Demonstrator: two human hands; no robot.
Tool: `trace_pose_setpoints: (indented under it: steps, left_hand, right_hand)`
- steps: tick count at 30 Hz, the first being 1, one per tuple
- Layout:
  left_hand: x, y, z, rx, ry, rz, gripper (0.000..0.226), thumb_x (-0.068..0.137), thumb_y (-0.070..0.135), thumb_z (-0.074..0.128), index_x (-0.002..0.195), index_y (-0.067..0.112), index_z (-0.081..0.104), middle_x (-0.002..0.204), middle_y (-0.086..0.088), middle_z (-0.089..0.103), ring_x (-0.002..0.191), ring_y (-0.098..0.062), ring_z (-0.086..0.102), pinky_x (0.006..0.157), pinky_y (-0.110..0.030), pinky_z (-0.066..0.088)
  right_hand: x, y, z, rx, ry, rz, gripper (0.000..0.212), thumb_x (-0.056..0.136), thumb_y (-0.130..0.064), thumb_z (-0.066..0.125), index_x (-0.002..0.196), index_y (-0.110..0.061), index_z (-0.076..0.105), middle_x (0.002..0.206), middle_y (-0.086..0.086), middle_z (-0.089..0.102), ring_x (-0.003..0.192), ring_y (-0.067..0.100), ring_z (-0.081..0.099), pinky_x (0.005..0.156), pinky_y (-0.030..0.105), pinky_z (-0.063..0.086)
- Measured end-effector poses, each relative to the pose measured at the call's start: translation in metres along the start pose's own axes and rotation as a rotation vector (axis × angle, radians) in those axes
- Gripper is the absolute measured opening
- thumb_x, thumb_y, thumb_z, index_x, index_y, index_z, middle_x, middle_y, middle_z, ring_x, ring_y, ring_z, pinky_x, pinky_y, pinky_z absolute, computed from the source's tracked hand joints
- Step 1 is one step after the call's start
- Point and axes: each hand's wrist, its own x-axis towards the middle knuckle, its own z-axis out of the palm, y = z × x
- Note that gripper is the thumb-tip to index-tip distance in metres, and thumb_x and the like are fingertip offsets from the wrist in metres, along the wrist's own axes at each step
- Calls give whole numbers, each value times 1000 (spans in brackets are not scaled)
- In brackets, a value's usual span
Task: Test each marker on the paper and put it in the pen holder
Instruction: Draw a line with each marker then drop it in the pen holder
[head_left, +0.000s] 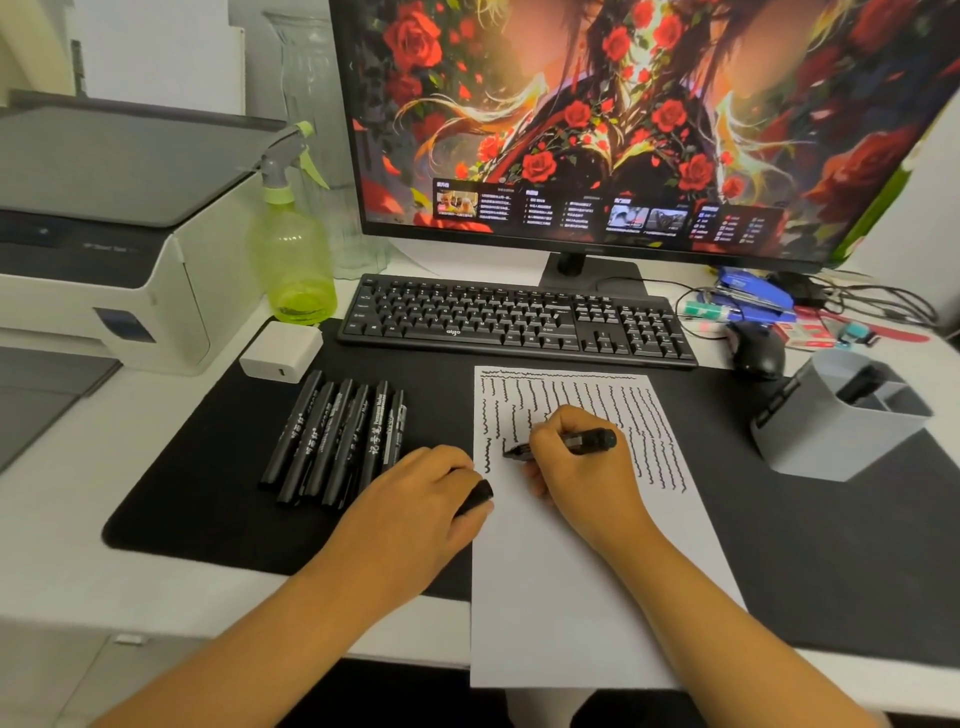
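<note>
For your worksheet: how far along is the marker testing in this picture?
Done: many wavy lines on the paper; a marker stands in the pen holder. In hand: right hand writes with a marker; left hand holds its cap. Left: six markers on the mat.

Six markers (332, 439) lying, one marker (576, 441) held, one paper (566, 571)

Markers (337, 436) left of paper (571, 571), pen holder (841, 415) right, keyboard (514, 322) behind
</note>
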Motion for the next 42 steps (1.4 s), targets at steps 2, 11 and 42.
trace_pose_setpoints:
  steps: [2, 11, 42]
  left_hand:
    - [0, -1, 1, -2, 0, -4, 34, 88, 42, 51, 102, 17, 70, 103, 7, 61, 91, -6, 57, 81, -19, 50]
    - [0, -2, 2, -9, 14, -2, 34, 88, 42, 51, 103, 17, 69, 103, 6, 61, 91, -7, 56, 82, -21, 51]
    - [-5, 6, -22, 70, 102, 89, 47, 92, 55, 40, 110, 20, 66, 77, 8, 67, 67, -8, 61, 52, -29, 54]
  right_hand:
    - [-1, -1, 0, 12, -9, -1, 31, 89, -8, 61, 59, -17, 60, 64, 21, 65, 55, 28, 57, 53, 39, 48]
    - [-4, -3, 0, 44, -48, -1, 31, 84, -8, 59, 55, -17, 58, 64, 25, 63, 54, 23, 54, 52, 35, 45]
    - [-41, -42, -26, 300, -33, -61, 26, 78, -14, 52, 54, -23, 57, 50, -1, 56, 45, 9, 51, 43, 18, 40]
